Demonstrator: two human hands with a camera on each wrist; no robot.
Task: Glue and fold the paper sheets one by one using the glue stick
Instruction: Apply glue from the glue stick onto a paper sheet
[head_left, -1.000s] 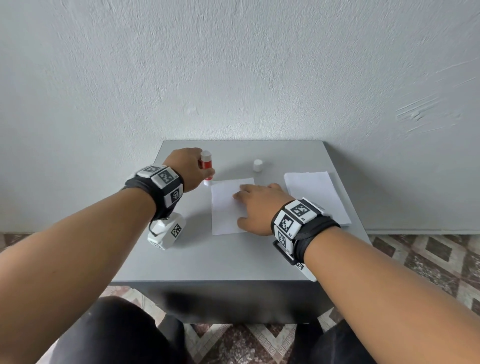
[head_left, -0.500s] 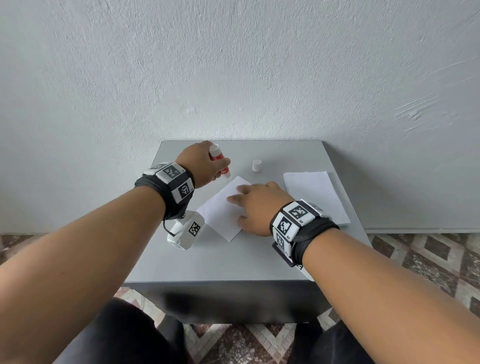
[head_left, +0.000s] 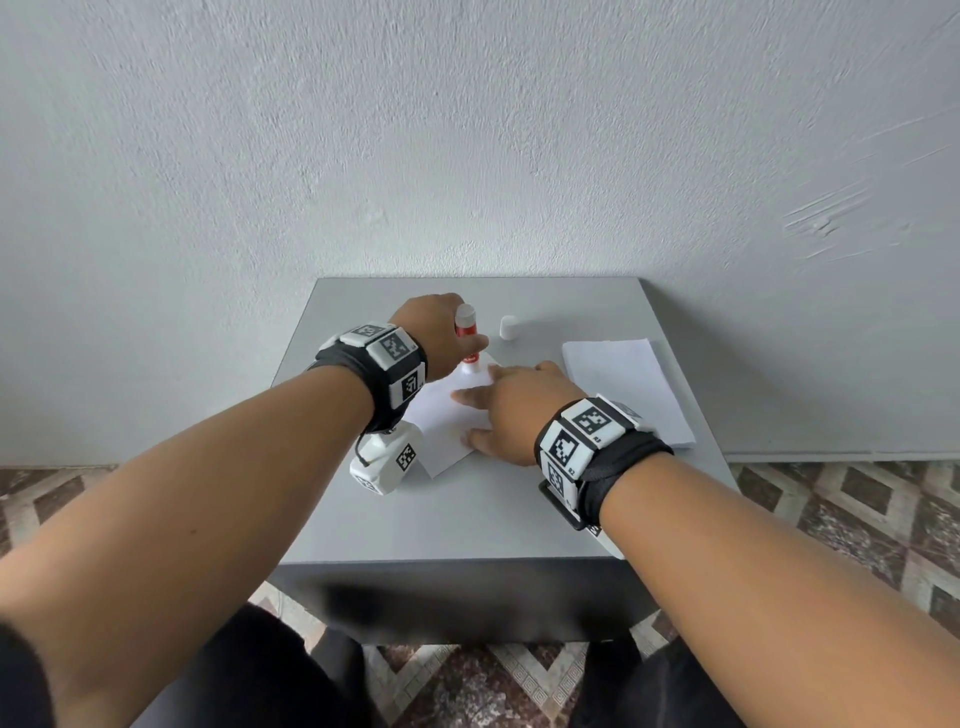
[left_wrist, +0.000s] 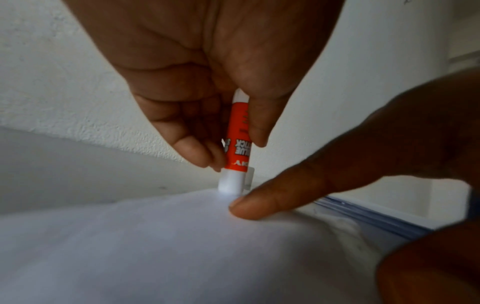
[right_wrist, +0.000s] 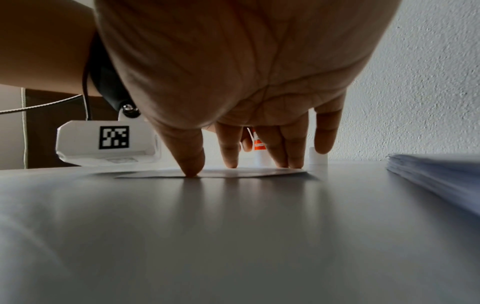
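A white paper sheet (head_left: 441, 426) lies turned at an angle in the middle of the grey table (head_left: 467, 514). My left hand (head_left: 441, 338) grips a red-and-white glue stick (head_left: 466, 338) upright, its white tip touching the sheet's far corner (left_wrist: 228, 188). My right hand (head_left: 511, 410) lies flat on the sheet, and its straight fingertips (right_wrist: 192, 170) press the paper down. One right finger (left_wrist: 259, 205) rests right beside the glue tip. The sheet (right_wrist: 213, 172) shows thin and flat under the fingers.
The glue stick's white cap (head_left: 509, 327) stands on the table behind the sheet. A stack of white paper sheets (head_left: 623, 389) lies at the table's right side (right_wrist: 436, 174). A white wall rises right behind the table. Patterned floor tiles surround it.
The sheet has been turned from square to angled under my right hand. My left hand moved right with the glue stick and brought its tip down onto the sheet's far corner.
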